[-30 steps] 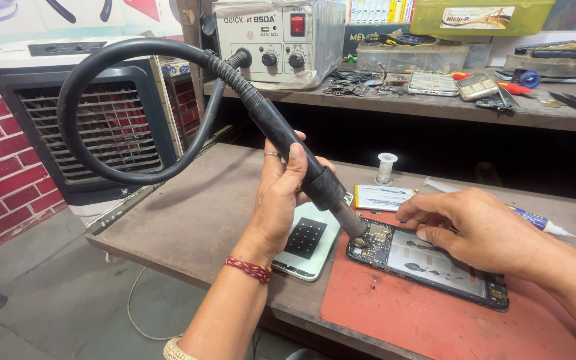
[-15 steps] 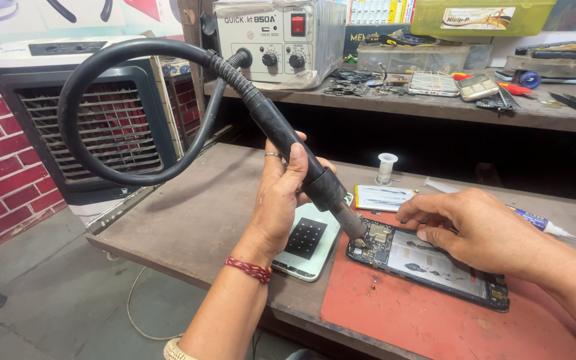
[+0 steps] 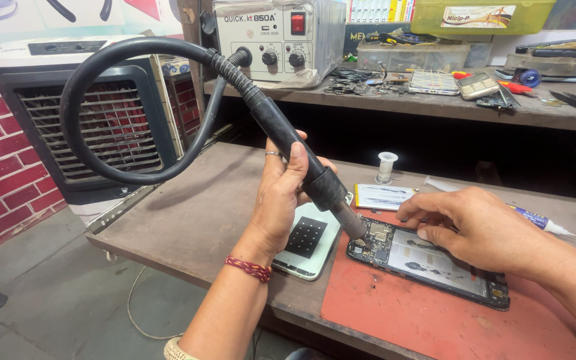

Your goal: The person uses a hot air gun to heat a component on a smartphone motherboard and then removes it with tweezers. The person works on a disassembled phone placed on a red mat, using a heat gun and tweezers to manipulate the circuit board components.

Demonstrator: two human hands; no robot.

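Note:
My left hand (image 3: 281, 193) grips the black handle of a hot air wand (image 3: 301, 157), whose metal nozzle points down at the top end of an opened phone (image 3: 428, 263). The phone lies back-up, circuit board exposed, on a red work mat (image 3: 435, 320). My right hand (image 3: 475, 227) rests on the phone's middle and upper edge, fingers spread and pressing it down. A thick black hose (image 3: 101, 100) loops from the wand up to a grey rework station (image 3: 268, 40) on the shelf.
A pale green pad with a black square (image 3: 308, 243) lies left of the phone. A white label sheet (image 3: 381, 197), a small solder spool (image 3: 386, 165) and a glue tube (image 3: 535, 219) sit behind. The shelf (image 3: 435, 107) holds tools and phones. An air cooler (image 3: 95, 120) stands left.

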